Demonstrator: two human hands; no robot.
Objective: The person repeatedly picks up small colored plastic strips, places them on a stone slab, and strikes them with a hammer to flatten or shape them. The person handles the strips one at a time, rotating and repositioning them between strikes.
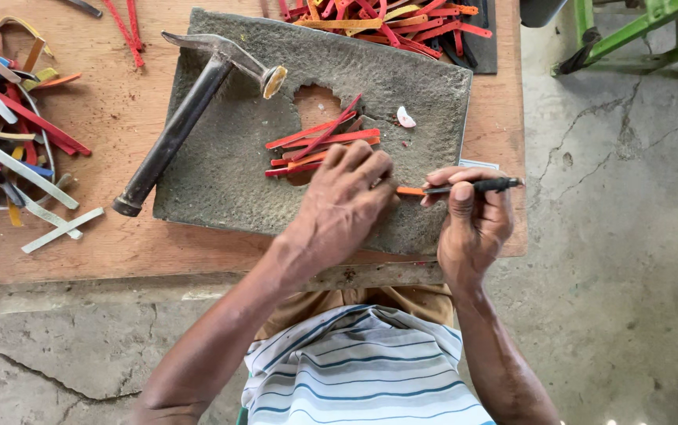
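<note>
Nearest, the right hand (474, 216) pinched a thin black tool (472, 186) like a pen, its tip meeting an orange strip (410, 191). The left hand (347, 197) pressed that strip flat against the grey stone slab (221, 169) — fingers curled over its near end. The strip looked light, thin and bendy, best pinned close to the worked end. Just beyond lay a small bundle of red strips (319, 145). Farther left on the slab rested a hammer (185, 114) — heavy-looking — and loose coloured strips (8, 134) littered the wooden counter (118, 244).

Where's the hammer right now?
The hammer lies unheld on the left part of the grey stone slab, its handle slanting down onto the wooden table, left of the red strips.
</note>
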